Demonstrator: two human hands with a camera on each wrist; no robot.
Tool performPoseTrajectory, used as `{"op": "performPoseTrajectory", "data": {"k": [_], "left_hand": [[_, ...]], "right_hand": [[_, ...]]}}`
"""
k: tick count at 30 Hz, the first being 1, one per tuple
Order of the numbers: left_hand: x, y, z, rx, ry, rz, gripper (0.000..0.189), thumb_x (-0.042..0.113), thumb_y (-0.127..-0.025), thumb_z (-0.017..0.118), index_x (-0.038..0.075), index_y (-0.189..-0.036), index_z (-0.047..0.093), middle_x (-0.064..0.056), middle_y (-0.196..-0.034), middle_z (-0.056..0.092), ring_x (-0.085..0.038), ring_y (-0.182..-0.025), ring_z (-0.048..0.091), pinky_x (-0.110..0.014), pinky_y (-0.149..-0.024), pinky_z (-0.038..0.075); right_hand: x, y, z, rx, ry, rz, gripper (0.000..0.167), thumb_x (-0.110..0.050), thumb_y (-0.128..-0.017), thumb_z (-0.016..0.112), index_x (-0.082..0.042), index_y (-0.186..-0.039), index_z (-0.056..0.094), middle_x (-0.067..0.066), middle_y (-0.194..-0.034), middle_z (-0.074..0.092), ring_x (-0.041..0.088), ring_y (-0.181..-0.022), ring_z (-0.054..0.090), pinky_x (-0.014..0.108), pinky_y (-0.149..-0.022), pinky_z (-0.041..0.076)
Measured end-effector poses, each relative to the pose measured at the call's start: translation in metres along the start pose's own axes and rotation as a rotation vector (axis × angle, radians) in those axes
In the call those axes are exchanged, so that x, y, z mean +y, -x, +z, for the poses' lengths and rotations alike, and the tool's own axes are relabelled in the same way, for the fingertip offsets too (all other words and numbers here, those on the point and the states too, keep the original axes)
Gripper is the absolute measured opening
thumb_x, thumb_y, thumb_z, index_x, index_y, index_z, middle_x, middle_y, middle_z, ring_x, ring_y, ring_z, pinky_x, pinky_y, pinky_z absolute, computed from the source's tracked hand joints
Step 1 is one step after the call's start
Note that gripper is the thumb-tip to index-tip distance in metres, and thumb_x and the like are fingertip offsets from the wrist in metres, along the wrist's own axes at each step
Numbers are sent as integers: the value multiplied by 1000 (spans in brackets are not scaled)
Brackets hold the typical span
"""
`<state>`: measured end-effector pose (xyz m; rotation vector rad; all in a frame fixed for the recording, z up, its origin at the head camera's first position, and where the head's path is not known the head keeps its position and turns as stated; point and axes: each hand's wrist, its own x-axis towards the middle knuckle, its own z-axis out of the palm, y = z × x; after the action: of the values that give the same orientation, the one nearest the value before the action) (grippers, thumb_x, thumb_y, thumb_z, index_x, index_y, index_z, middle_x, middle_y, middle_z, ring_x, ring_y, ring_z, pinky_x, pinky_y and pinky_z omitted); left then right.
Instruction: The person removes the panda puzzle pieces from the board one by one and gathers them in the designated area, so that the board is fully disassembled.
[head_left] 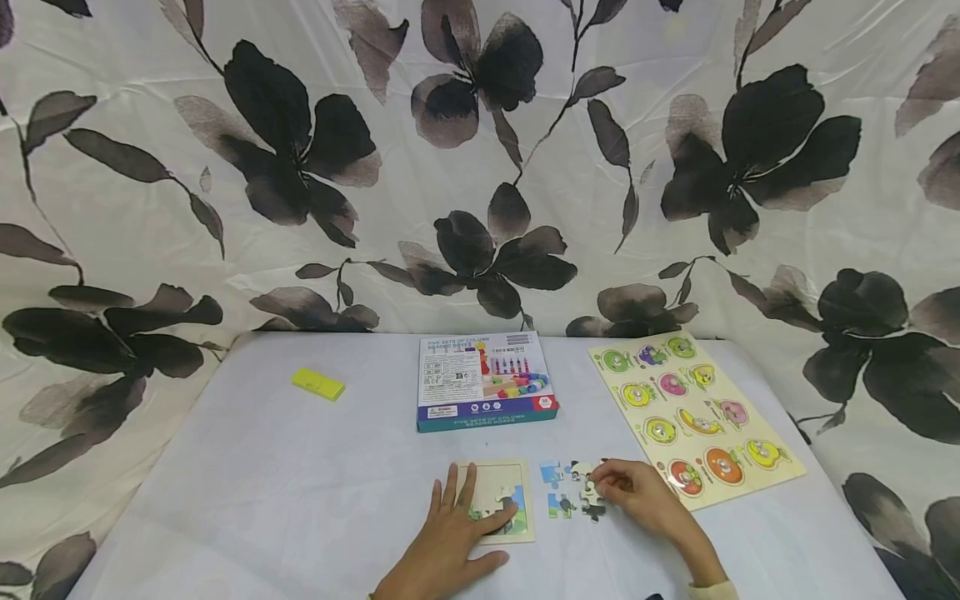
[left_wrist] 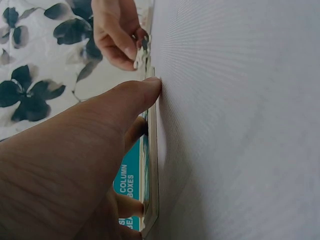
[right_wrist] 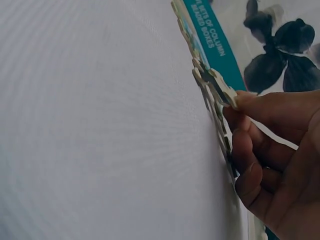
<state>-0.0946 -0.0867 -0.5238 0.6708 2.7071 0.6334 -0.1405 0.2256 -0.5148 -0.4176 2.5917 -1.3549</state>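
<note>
My left hand (head_left: 447,542) lies with fingers spread over a small wooden puzzle tray (head_left: 529,521), its fingertips on the tray. A few fitted pieces with blue and green print (head_left: 519,497) show in the tray; the hand covers part of them. Just right of the tray, several loose jigsaw pieces (head_left: 555,475) lie in a cluster on the white table. Over that cluster's right side, my right hand (head_left: 636,497) pinches a jigsaw piece (right_wrist: 224,89) between thumb and fingers. In the right wrist view this piece is tilted above the others.
Behind the tray lies a beaded boxes carton (head_left: 487,392). A board with fruit pictures (head_left: 652,450) is at the right, close to my right hand. Far left on the table (head_left: 262,483) sits a yellow block (head_left: 318,384). A flowered cloth (head_left: 390,183) hangs behind.
</note>
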Motion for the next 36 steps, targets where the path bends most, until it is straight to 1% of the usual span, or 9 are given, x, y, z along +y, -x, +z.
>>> {"op": "performPoseTrajectory", "data": {"k": [3,6,10,17,22,27,30,33,36], "left_hand": [[1,0,-1,3,-4,4,58,62,-87,53,45,-141,41,-23,-158,2,-49,-142,-10,-69,-109,2],[1,1,-1,6,-8,7,58,62,-87,53,45,-141,41,-23,-158,2,-49,-142,-10,-68,-109,3],[1,2,-1,11,-7,13,58,62,-87,53,44,-141,41,-24,-158,3,-49,-142,-9,-69,-109,3],[1,1,1,8,-7,4,58,62,-87,53,45,-141,41,-23,-159,2,-49,-142,-10,-68,-109,2],[0,0,1,8,-14,1,58,62,-87,54,46,-141,41,-23,-159,2,-49,-142,-10,-68,-109,3],[1,0,0,3,-1,-5,58,63,-87,53,46,-141,41,-21,-159,2,-47,-142,-12,-67,-110,1],[1,0,0,7,-7,2,58,64,-87,52,45,-141,41,-22,-159,3,-48,-142,-10,-68,-110,2],[1,0,-1,15,-20,12,58,64,-87,51,44,-141,42,-24,-158,5,-50,-142,-9,-68,-109,4],[1,0,-1,13,-29,11,58,64,-87,52,44,-141,42,-24,-158,5,-50,-142,-8,-69,-109,4]], "right_hand": [[-1,-1,1,-2,28,-13,10,-12,-88,67,-9,-97,71,1,-92,69,5,-71,58,22,-64,49],[-2,0,3,6,67,-8,9,-11,-88,67,-10,-96,71,-1,-90,69,4,-69,57,22,-62,49],[-3,0,5,23,113,20,10,-9,-88,67,-12,-96,72,-4,-88,68,3,-67,55,21,-61,48],[-2,-1,6,43,126,14,11,-9,-87,67,-13,-96,73,-1,-94,69,3,-70,56,22,-63,48],[-3,-1,5,46,124,12,11,-7,-87,67,-13,-95,73,-1,-95,69,3,-71,55,22,-64,48],[-4,0,4,48,128,-4,10,-7,-87,67,-13,-94,73,1,-97,69,4,-72,55,22,-63,48],[-4,-1,4,52,138,1,10,-8,-88,67,-14,-93,73,1,-98,69,4,-73,55,22,-64,48],[-5,-2,5,62,143,-3,10,-9,-87,68,-15,-93,72,-1,-97,69,3,-75,56,22,-66,48],[-8,-5,8,68,140,-25,9,-8,-87,68,-14,-92,72,-2,-93,70,3,-74,56,22,-66,48]]}}
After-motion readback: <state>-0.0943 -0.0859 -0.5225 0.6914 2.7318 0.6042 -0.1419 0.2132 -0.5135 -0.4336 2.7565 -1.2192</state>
